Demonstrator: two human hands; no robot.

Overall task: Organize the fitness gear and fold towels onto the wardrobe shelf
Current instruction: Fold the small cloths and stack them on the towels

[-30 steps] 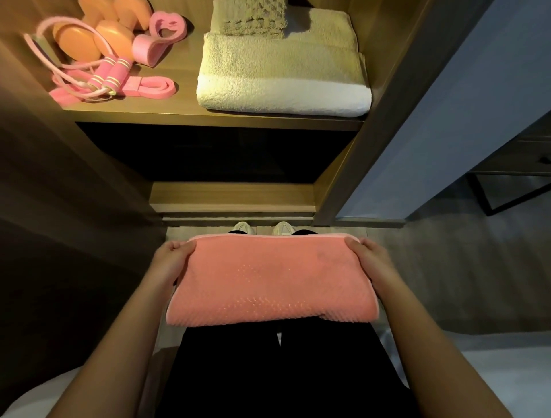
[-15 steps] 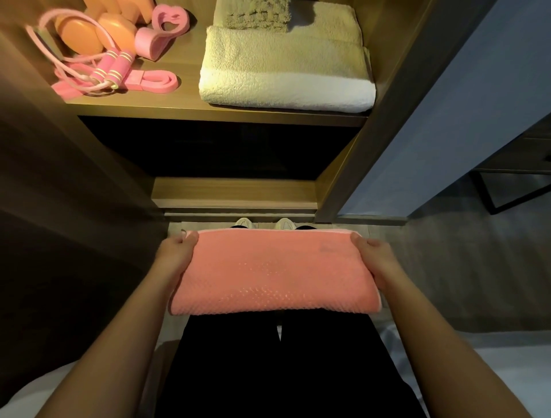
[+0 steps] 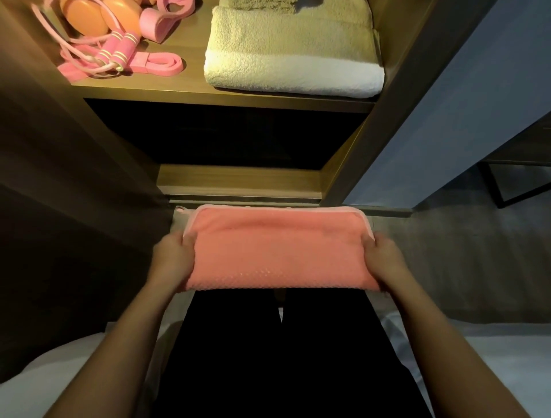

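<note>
The folded pink towel (image 3: 278,250) is held level in front of the person, above the black trousers (image 3: 283,358) and near the base ledge (image 3: 238,179) of the wardrobe. It touches no shelf. The left hand (image 3: 171,256) grips the towel's left end, with the thumb on top and the fingers curled under the edge. The right hand (image 3: 386,259) grips the right end in the same manner. The towel forms a flat, wide rectangle with a paler trim along its far edge and a dotted texture along its near edge. The wardrobe shelf (image 3: 226,98) lies far from the hands, at the top of the view. On its right half rests a folded beige towel (image 3: 292,56) with a white band along its near side, and a smaller darker towel (image 3: 262,3) lies on top at the far end. On the left half of the shelf sits the fitness gear: a skipping rope (image 3: 119,49) with pink handles, its cord looped beside them; a flat pink resistance band (image 3: 161,62) just right of the handles; two orange discs (image 3: 86,18) behind them; and a pink grip ring (image 3: 155,22) beside the discs. Below the shelf is a dark compartment whose contents cannot be made out. A grey panel (image 3: 477,104) stands to the right of the wardrobe. White bedding (image 3: 477,358) lies at the near edge on both sides of the person.
</note>
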